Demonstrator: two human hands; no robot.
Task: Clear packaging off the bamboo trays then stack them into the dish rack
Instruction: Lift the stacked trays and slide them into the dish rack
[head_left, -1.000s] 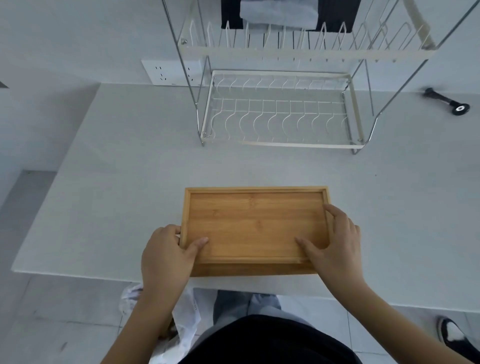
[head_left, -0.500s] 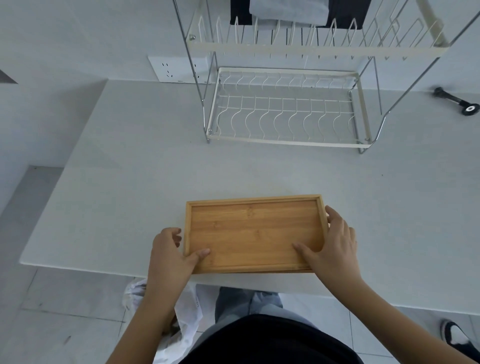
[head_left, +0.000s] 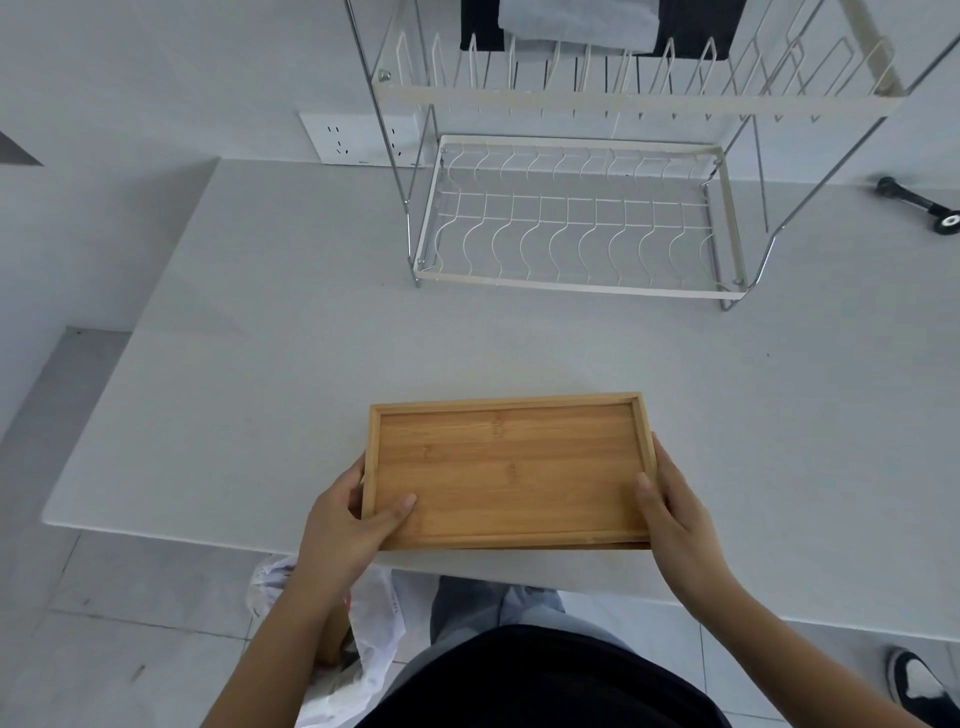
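Note:
A rectangular bamboo tray (head_left: 506, 470) sits near the front edge of the white table, bare of wrapping. My left hand (head_left: 348, 519) grips its left end, thumb on the inside floor. My right hand (head_left: 675, 512) grips its right end, thumb on the inside floor too. A thin darker strip shows under the tray's front edge; I cannot tell whether a second tray lies beneath. The two-tier white wire dish rack (head_left: 576, 283) stands at the back of the table with both tiers holding nothing.
A crumpled white plastic bag (head_left: 363, 623) with a wooden piece in it lies on the floor below the table's front edge. A small black tool (head_left: 919, 205) lies at the back right. A wall socket (head_left: 358, 137) sits behind the rack's left leg.
The tray has shifted slightly away from the table's front edge and turned a little. Both hands have slid outward on it, from its near corners to its short ends.

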